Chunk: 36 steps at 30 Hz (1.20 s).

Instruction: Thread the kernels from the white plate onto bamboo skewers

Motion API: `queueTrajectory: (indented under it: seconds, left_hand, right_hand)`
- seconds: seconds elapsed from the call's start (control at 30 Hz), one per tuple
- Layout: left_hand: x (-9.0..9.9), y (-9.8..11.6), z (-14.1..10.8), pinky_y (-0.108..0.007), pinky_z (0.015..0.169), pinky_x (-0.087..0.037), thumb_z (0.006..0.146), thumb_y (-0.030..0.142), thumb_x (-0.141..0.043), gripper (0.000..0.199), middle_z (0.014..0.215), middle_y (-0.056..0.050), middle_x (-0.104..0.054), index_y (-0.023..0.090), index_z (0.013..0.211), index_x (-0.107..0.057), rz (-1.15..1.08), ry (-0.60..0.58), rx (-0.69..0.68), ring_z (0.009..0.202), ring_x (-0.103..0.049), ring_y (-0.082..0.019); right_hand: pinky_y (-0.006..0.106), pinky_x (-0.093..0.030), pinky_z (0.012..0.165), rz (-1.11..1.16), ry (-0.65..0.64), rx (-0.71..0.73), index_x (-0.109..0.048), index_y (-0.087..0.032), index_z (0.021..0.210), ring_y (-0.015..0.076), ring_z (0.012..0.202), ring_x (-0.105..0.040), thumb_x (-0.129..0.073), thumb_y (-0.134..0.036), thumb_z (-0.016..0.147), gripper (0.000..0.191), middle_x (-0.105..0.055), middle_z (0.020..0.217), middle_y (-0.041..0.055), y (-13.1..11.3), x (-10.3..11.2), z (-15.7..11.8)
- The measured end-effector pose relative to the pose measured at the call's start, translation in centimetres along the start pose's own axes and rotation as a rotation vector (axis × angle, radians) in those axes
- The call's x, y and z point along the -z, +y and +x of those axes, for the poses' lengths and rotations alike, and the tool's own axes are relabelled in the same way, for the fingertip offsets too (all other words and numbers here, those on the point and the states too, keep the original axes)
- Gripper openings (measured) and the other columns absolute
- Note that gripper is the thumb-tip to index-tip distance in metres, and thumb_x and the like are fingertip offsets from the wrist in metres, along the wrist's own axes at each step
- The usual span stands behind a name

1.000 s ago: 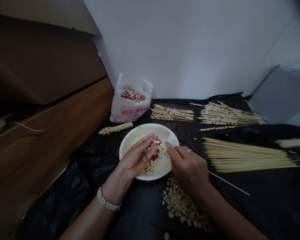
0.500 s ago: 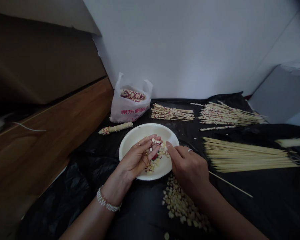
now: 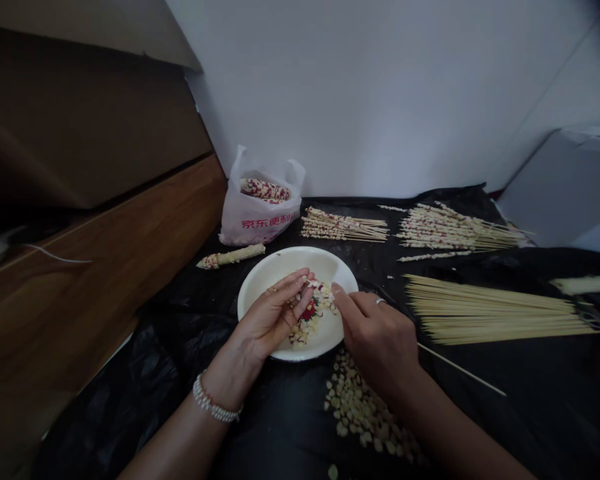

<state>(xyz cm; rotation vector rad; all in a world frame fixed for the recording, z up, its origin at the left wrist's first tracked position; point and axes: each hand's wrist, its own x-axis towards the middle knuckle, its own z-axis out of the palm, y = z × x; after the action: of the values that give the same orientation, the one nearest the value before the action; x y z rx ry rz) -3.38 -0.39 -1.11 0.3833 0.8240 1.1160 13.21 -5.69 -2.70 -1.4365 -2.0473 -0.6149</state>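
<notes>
My right hand [image 3: 380, 333] is closed on a thin bamboo skewer [image 3: 463, 369], whose bare end sticks out behind the wrist. Its front part runs toward my left hand [image 3: 275, 313], with what look like white and dark red corn kernels on it. My left hand is cupped palm up, its fingers curled around a few kernels near the skewer's tip. Both hands are over a white bowl [image 3: 253, 287] that holds loose corn kernels [image 3: 305, 331] and has a red and green print on its bottom. The exact pinch of the fingertips is hard to see.
A plastic bag [image 3: 260, 220] with corn cobs stands behind the bowl, a partly stripped cob [image 3: 237, 255] before it. Threaded skewers [image 3: 440, 227] lie in bundles at the back. Bare skewers [image 3: 490, 313] lie right. Loose pale kernels [image 3: 365, 407] cover black plastic sheeting [image 3: 280, 413].
My left fingers have curled in more, and fewer kernels show in the palm. My right hand stays nearly in the same place with the skewer.
</notes>
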Motion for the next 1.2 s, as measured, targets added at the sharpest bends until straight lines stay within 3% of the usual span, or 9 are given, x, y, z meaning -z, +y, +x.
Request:
queueTrajectory:
  seconds: [0.17, 0.4, 0.57, 0.87, 1.2]
  left_hand:
    - [-0.23, 0.04, -0.13, -0.021, 0.083, -0.056, 0.077, -0.002, -0.062, 0.021, 0.099, -0.009, -0.072, 0.011, 0.090, -0.072, 0.010, 0.029, -0.025, 0.085, -0.069, -0.012]
    - [-0.45, 0.08, -0.35, -0.018, 0.075, -0.057, 0.077, 0.000, -0.062, 0.018, 0.101, -0.010, -0.071, 0.009, 0.090, -0.073, 0.148, -0.008, -0.042, 0.081, -0.067, -0.011]
    - [-0.34, 0.03, -0.33, -0.017, 0.073, -0.056, 0.078, 0.001, -0.063, 0.022, 0.090, -0.008, -0.070, 0.011, 0.096, -0.070, 0.091, -0.029, -0.013, 0.076, -0.066, -0.010]
    - [-0.29, 0.31, -0.18, -0.020, 0.072, -0.057, 0.076, 0.000, -0.063, 0.013, 0.087, -0.007, -0.069, 0.008, 0.084, -0.071, 0.047, 0.026, 0.025, 0.074, -0.066, -0.011]
    - [-0.50, -0.02, -0.35, -0.020, 0.073, -0.057, 0.075, 0.001, -0.066, 0.010, 0.078, -0.005, -0.069, 0.009, 0.080, -0.070, 0.082, -0.018, 0.041, 0.072, -0.066, -0.011]
  right_hand:
    - [0.029, -0.033, 0.058, 0.007, -0.002, 0.000, -0.063, -0.015, 0.117, 0.0144, 0.066, -0.055, -0.052, -0.015, 0.090, 0.029, -0.066, 0.078, 0.0027, -0.04, -0.04, -0.07]
    - [0.030, -0.033, 0.057, 0.007, -0.010, 0.015, -0.064, -0.013, 0.116, 0.0156, 0.065, -0.056, -0.054, -0.016, 0.089, 0.029, -0.065, 0.076, 0.0026, -0.10, 0.13, -0.02]
    - [0.030, -0.034, 0.058, 0.023, -0.012, 0.013, -0.063, -0.013, 0.117, 0.0152, 0.067, -0.056, -0.052, -0.015, 0.090, 0.029, -0.065, 0.077, 0.0030, -0.05, 0.08, -0.08]
    - [0.028, -0.034, 0.059, 0.041, 0.032, 0.012, -0.064, -0.013, 0.116, 0.0144, 0.068, -0.056, -0.052, -0.015, 0.091, 0.028, -0.067, 0.079, 0.0037, -0.07, 0.03, -0.03]
    - [0.028, -0.033, 0.059, 0.037, 0.027, 0.003, -0.064, -0.013, 0.116, 0.0142, 0.066, -0.056, -0.051, -0.015, 0.091, 0.028, -0.066, 0.077, 0.0029, -0.27, 0.13, -0.06]
